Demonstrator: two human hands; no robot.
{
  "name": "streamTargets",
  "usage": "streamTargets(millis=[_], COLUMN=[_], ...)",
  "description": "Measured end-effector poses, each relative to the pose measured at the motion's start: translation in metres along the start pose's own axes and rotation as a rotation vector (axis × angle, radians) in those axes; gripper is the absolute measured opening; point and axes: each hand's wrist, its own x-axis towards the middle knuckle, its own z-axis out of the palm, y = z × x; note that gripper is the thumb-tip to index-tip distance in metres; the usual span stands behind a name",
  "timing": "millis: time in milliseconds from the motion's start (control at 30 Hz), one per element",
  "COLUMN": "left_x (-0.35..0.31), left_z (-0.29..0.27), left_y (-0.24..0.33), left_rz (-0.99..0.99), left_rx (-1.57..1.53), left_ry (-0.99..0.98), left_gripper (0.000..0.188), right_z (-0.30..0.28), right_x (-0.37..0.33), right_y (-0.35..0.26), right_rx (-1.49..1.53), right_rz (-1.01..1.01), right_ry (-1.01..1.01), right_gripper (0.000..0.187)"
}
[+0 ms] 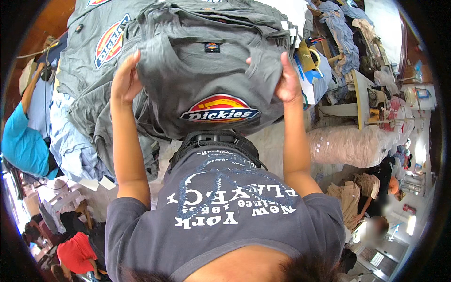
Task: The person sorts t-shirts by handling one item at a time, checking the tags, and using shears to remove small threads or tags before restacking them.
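Note:
A grey T-shirt [202, 77] is stretched out in front of my waist, its neckline away from me and a red, yellow and blue printed emblem on its chest. My left hand [126, 79] grips its left shoulder side, the fingers partly behind the cloth. On the other side my right hand [288, 83] holds the right shoulder, thumb up and a fingertip showing near the collar. A dark label sits inside the neck. Beneath and beyond it lies a heap of more grey T-shirts [89, 61], some with the same emblem.
Light blue cloth [70, 131] hangs at the left, near a person in a turquoise top [28, 141]. A yellow roll [315, 63] lies right of the heap. Further right stands a pale wrapped bundle [345, 145]. A person in red [77, 251] is at lower left.

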Motion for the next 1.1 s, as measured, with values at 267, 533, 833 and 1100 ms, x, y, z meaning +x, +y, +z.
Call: streamTargets(millis=[267,533,833,1100], left_x=[-0.128,-0.148,0.045,0.02], left_z=[0.091,0.13,-0.034,-0.007], left_y=[-0.008,-0.008,0.02,0.044], left_rz=[0.426,0.395,-0.08,-0.321], left_rx=[0.235,0.397,0.589,1.001], left_ry=[-0.004,0.004,0.674,0.683], left_gripper=[0.032,0.03,0.021,0.029], right_z=[-0.006,-0.003,-0.093,-0.064], right_x=[-0.13,-0.161,0.069,0.027], right_y=[-0.056,-0.088,-0.066,-0.085], right_rx=[0.113,-0.015,-0.307,-0.736], right_rz=[-0.357,-0.473,0.068,0.095], right_ry=[-0.198,-0.406,0.372,0.573], right_gripper=[0.062,0.062,0.031,0.034])
